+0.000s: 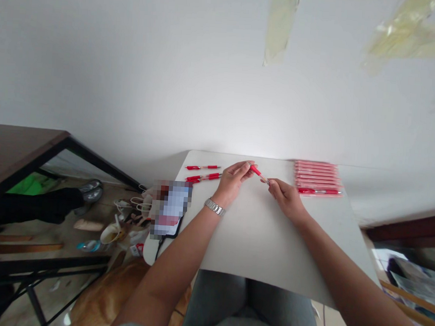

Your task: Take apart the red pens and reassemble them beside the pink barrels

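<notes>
Your left hand (236,177) and right hand (284,195) both pinching one red pen (255,170), held over the worktop's (257,235) far half, loose red pens (209,176) near the worktop's far-left corner, a pen row (317,176) near its far-right corner.

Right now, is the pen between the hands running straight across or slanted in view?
Slanted: the pen drops in view from the left hand's fingers to the right hand's.

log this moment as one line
left hand: holds pen | right hand: at its other end | loose pens: on table, left | pen row: right
</notes>
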A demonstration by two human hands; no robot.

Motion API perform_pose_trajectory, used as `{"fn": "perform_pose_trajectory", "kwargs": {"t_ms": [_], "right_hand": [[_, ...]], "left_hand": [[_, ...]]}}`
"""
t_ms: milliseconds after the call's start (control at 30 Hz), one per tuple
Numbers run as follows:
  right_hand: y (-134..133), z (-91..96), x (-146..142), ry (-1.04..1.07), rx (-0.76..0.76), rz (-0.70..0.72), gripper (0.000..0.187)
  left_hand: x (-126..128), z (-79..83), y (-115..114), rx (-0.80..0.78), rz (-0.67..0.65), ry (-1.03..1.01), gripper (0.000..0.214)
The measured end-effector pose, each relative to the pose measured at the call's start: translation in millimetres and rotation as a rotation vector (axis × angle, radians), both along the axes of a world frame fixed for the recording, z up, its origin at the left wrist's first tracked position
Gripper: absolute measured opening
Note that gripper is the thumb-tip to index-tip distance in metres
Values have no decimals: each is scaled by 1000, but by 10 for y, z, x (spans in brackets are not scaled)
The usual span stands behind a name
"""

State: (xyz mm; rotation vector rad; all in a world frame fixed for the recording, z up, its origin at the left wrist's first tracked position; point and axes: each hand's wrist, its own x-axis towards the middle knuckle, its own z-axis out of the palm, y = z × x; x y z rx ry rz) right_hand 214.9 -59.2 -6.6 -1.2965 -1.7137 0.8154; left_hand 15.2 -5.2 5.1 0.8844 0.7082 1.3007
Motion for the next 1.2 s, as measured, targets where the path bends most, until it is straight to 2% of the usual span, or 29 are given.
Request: {"fn": "perform_pose_trajectory", "kwargs": {"t_ms": [233,500,667,833,967,1100,1200], "right_hand": [[59,-144,-17,174,6,-21,34],[28,-81,-12,63,64,-66,32],[22,-85,-12,-10,120,-67,34],[24,-127,10,-36,80,-47,34],[0,-75,12,-43,36,-14,36],[-1,-15,5,-59,32,34,44],[9,-5,1,-79,33,-5,51]], "left_hand": [[-4,-45,44,2,50,14,31],[0,-17,19,-4,29,30,34],[-9,-38,29,-5,27,22,34],[-15,-53,31,3,-3,31,34],[-25,-14,8,28,-41,54,34],[-29,31,-23,61,-89,69,35],[-25,33,-37,71,-88,96,39]]}}
